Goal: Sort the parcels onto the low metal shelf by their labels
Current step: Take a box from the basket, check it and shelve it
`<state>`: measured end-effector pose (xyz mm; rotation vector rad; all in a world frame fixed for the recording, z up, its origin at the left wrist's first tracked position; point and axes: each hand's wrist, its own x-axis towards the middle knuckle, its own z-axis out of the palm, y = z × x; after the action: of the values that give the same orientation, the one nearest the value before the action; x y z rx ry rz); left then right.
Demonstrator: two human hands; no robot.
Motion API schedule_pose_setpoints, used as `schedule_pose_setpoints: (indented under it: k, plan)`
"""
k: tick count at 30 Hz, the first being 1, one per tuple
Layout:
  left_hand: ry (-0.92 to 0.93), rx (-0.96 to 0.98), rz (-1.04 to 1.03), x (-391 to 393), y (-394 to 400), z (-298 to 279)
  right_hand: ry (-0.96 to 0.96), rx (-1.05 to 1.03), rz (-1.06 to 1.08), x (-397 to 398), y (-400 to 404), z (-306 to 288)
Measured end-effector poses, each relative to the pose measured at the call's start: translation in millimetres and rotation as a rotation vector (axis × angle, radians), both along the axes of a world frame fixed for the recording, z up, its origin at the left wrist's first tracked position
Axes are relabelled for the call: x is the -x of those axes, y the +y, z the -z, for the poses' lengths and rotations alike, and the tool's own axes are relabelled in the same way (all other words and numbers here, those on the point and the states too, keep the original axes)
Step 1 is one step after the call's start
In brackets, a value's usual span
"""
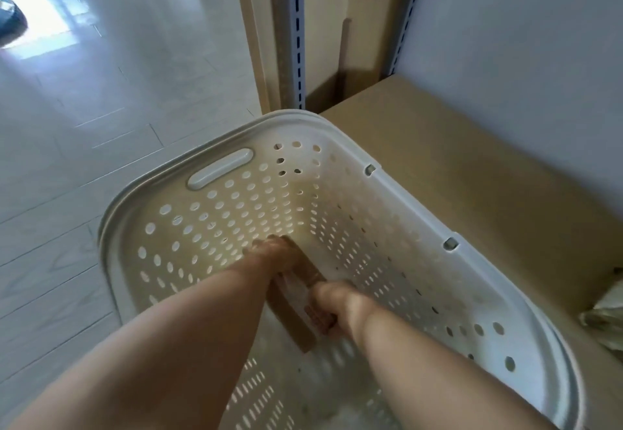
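Observation:
Both my arms reach down into a tall white perforated basket (215, 170). At its bottom lies a small brown cardboard parcel (296, 325). My left hand (274, 254) grips the parcel's far end. My right hand (333, 301) holds its near right side, over a patch of printing too blurred to read. The low metal shelf (472, 177) is to the right of the basket, its board covered in brown cardboard.
Slotted grey shelf uprights (297, 32) rise behind the basket, with cardboard leaning between them. A crumpled pale packet (603, 315) lies on the shelf at the right edge. Pale tiled floor (101, 109) spreads to the left.

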<state>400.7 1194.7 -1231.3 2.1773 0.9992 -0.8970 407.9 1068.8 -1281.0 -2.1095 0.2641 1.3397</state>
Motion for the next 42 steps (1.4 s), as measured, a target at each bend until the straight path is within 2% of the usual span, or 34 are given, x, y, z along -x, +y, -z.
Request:
schedule_pose_setpoints:
  k: [3, 5, 9, 11, 13, 17, 20, 23, 25, 29, 32, 37, 40, 42]
  plan:
    - [0.007, -0.069, -0.027, 2, 8, -34, 0.017, -0.002, 0.049, -2, 0, -13]
    - [-0.033, -0.14, -0.02, 5, 10, -65, 0.024, -0.03, 0.09, 3, -6, -64]
    - [-0.169, -0.22, 0.081, 15, 4, -150, -0.145, -0.092, 0.127, 17, -34, -168]
    - [-0.285, -0.175, 0.095, 20, 1, -188, -0.269, -0.163, 0.182, 31, -52, -210]
    - [-0.408, -0.044, 0.053, 27, -8, -230, -0.446, -0.21, 0.27, 48, -68, -237]
    - [-0.421, 0.025, -0.014, 51, -46, -309, -0.716, -0.221, 0.485, 86, -104, -291]
    - [-0.502, 0.183, -0.058, 52, -92, -342, -0.868, -0.274, 0.679, 89, -154, -327]
    - [-0.629, 0.326, -0.096, 43, -166, -345, -0.922, -0.347, 0.933, 83, -229, -352]
    - [-0.78, 0.407, -0.11, 35, -227, -334, -0.993, -0.367, 1.044, 86, -286, -361]
    - [-1.077, 0.586, -0.082, 59, -343, -321, -1.187, -0.324, 1.064, 107, -389, -371]
    - [-1.218, 0.682, -0.032, 69, -383, -333, -1.209, -0.315, 1.025, 125, -442, -375]
    - [-1.276, 0.916, -0.108, 79, -446, -328, -1.098, -0.49, 1.136, 150, -502, -375]
    - [-1.257, 0.996, -0.146, 97, -493, -309, -1.107, -0.467, 1.205, 164, -533, -376]
    - [-1.235, 1.0, -0.09, 109, -517, -297, -1.101, -0.456, 1.261, 172, -554, -374]
